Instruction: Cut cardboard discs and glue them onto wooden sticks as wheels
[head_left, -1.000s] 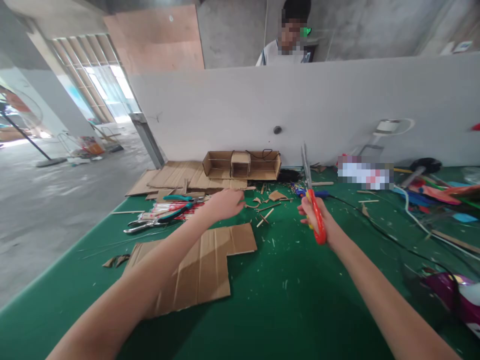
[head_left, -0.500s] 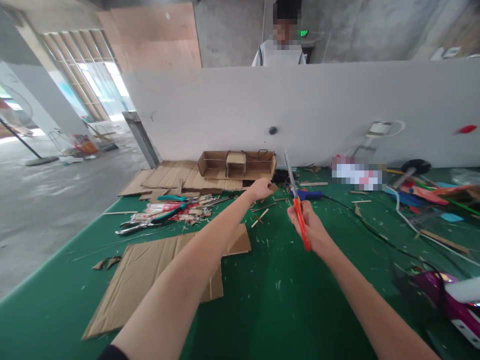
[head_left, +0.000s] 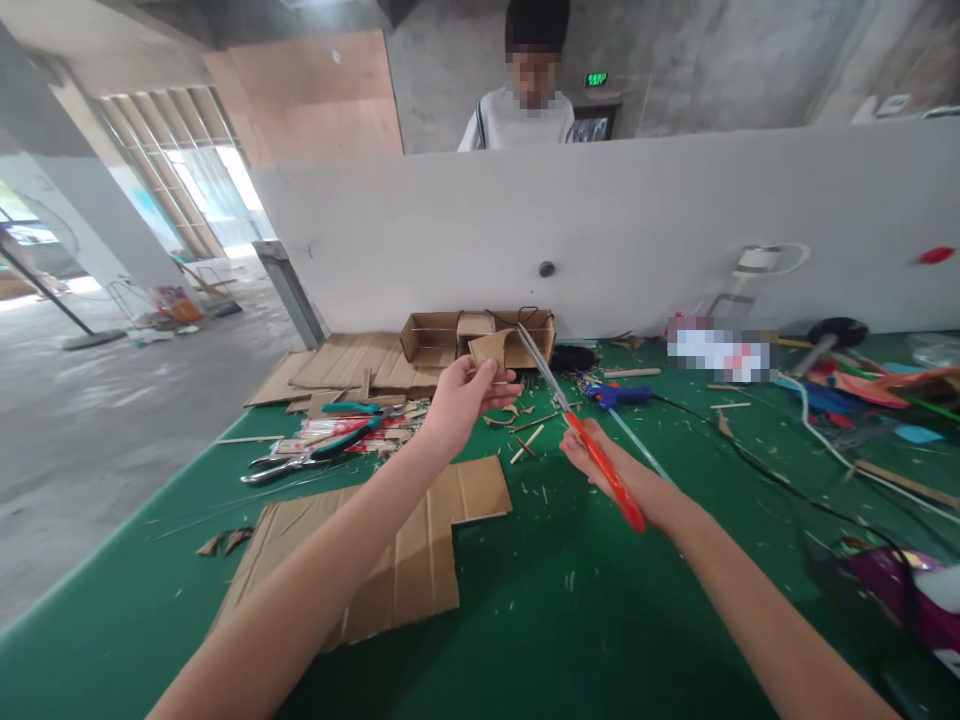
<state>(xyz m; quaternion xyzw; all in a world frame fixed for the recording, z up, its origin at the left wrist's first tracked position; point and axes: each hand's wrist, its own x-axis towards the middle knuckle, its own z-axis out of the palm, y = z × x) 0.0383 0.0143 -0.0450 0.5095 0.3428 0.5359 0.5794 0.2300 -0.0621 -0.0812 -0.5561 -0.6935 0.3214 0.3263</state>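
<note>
In my left hand [head_left: 454,402] is a small piece of cardboard [head_left: 489,352], pinched between thumb and fingers. My right hand [head_left: 611,462] grips a pair of scissors with orange-red handles [head_left: 606,470]; the blades look closed and point up and to the left, their tips close to the cardboard piece. Behind the left hand stands a cardboard box with compartments [head_left: 427,340] and a black cord over it. A larger cut cardboard sheet [head_left: 405,560] lies flat on the green table below my left forearm.
Pliers with teal handles [head_left: 349,440] lie on wooden sticks at left. A blue glue gun [head_left: 621,396] with a black cord sits beyond my right hand. Cardboard scraps [head_left: 225,542] and sticks are scattered about. A person [head_left: 529,110] stands behind the white partition [head_left: 637,220].
My left hand has drawn back left from the far side of the table and lifted the cardboard piece. The scissors have tilted left, toward it.
</note>
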